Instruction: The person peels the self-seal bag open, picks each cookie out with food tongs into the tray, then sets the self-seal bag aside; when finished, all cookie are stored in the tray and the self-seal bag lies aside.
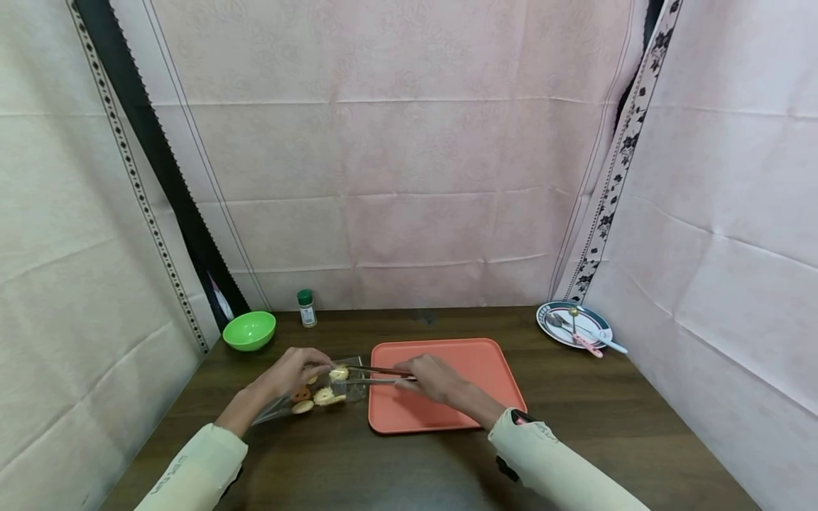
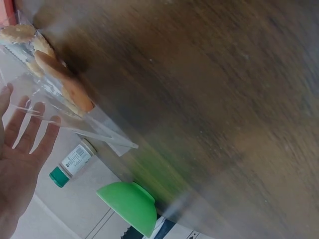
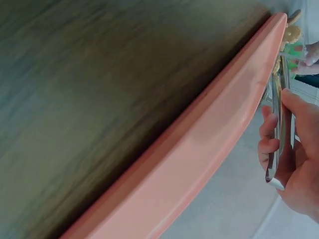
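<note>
A clear plastic bag (image 1: pixel 276 409) of biscuits (image 1: pixel 324 396) lies left of the pink tray (image 1: pixel 441 419). My left hand (image 1: pixel 300 367) holds the bag's film at its far edge, fingertips and thumb against the plastic; in the left wrist view the hand (image 2: pixel 25 149) is partly cut off. Metal tongs (image 1: pixel 378 381) are gripped in my right hand (image 1: pixel 434 380) above the tray. Their tips reach left into the bag beside a pale biscuit (image 1: pixel 339 373). Whether they pinch it cannot be made out. In the right wrist view, thumb and fingers wrap the tongs (image 3: pixel 275 177).
A green bowl (image 1: pixel 249 331) and a green-capped shaker bottle (image 1: pixel 307 312) stand at the back left. At the back right, a blue-rimmed plate (image 1: pixel 547 323) carries cutlery, with handles (image 1: pixel 615 346) jutting over its rim. Cloth curtains (image 1: pixel 396 213) enclose the wooden table (image 1: pixel 332 468).
</note>
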Demonstrator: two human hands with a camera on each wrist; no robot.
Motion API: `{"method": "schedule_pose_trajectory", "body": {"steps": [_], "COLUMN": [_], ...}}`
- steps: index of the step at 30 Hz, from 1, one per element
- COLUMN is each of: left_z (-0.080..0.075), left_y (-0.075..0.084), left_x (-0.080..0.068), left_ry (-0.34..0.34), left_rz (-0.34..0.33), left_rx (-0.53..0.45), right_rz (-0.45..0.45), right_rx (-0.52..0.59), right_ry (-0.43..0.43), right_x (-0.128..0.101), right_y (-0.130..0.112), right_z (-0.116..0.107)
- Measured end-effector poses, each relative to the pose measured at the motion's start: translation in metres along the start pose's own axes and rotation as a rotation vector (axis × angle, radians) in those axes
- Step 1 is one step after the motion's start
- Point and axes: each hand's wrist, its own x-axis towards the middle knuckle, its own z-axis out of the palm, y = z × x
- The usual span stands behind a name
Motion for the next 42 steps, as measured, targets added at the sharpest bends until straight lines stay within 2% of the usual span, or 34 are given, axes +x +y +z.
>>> {"method": "schedule_pose_trajectory", "body": {"steps": [9,15,20,26,32,42], "left_z": [0.000,0.001,0.000,-0.002,-0.003,0.001], "left_y": [-0.004,-0.003,-0.002,-0.003,-0.003,-0.001], "left_x": [0.001,0.001,-0.001,-0.003,-0.005,-0.004], "left_ry": [0.014,0.034,0.016,-0.006,-0.040,-0.057], "left_rz": [-0.001,0.029,-0.001,0.000,-0.054,-0.137], "left_rx": [0.013,0.020,-0.003,-0.021,-0.015,0.022], "right_rz": [-0.007,-0.009,0.019,0.082,0.095,0.180], "right_rx": [0.014,0.033,-0.023,-0.070,-0.089,-0.114], "right_ry": [0.005,0.028,0.072,0.097,0.125,0.148], "right_x": [-0.020,-0.041,-0.060,-0.083,-0.105,-0.128], "right_y": [0.011,0.024,0.038,0.056,0.075,0.093], "right_z": [-0.022,-0.043,-0.058,-0.072,-0.077,-0.081]}}
